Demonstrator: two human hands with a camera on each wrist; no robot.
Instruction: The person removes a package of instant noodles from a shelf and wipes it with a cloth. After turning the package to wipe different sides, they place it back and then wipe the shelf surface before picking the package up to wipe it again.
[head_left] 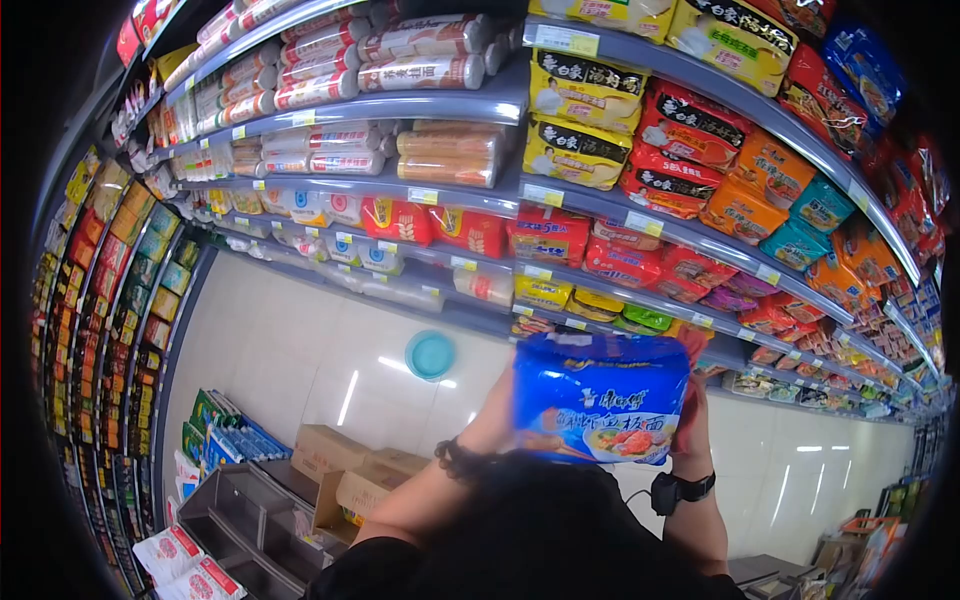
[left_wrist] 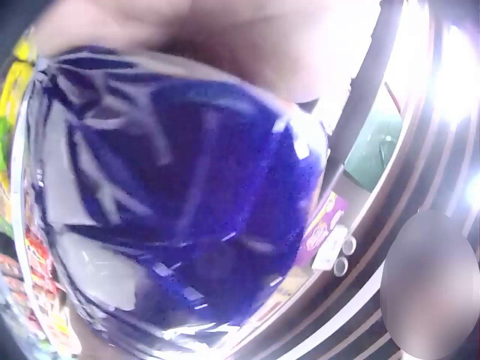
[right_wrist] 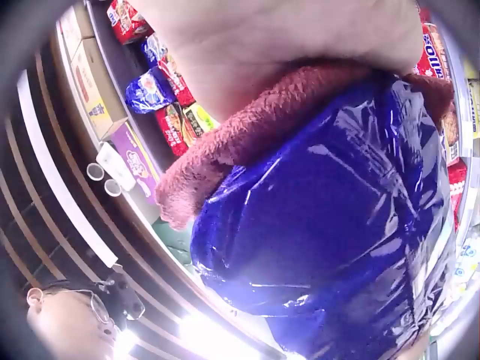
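A blue multipack of instant noodles (head_left: 600,405), with a picture of a bowl on its front, is held up before my body. My left hand (head_left: 499,405) grips its left end; that palm lies along the crinkled wrapper in the left wrist view, fingertips out of sight. At the other end my right hand (head_left: 692,425) grips the pack with a reddish, fluffy cloth (right_wrist: 247,131) between palm and wrapper. The pack's shiny blue end (right_wrist: 322,217) fills much of the right wrist view.
Curved shelves in front carry yellow noodle packs (head_left: 578,152), red packs (head_left: 690,125) and wrapped dried noodles (head_left: 420,72). A turquoise round stool or tub (head_left: 430,355) stands on the pale tiled floor (head_left: 290,310). Cardboard boxes (head_left: 330,450) and a grey crate (head_left: 235,510) are at lower left.
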